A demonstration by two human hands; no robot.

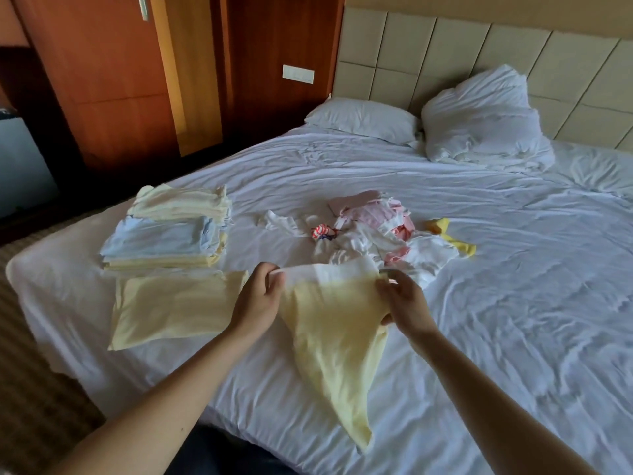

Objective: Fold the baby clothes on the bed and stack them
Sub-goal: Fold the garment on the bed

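Hanging between the two hands over the near half of the bed [513, 303], the pale yellow garment [335, 347] is held by its white upper band. It tapers to a point at 6 o'clock, close to the bed's near edge. The left hand [258, 299] pinches the band's left corner between curled fingers and thumb. The right hand [406, 303] pinches the right corner in the same manner.

At 9 o'clock, just beside the left hand, a folded yellow piece [174, 308] lies flat on the bed. At 10 o'clock from the hands stands the stack of folded clothes [164, 234], in yellow and light blue layers, its near edge meeting the folded yellow piece. At 12 o'clock, just beyond the held band, lies the loose pile [373, 234] of white and pink unfolded clothes, with a bright yellow item [452, 234] at its right edge. At 1 o'clock, two white pillows [363, 120] rest by the headboard [445, 46].
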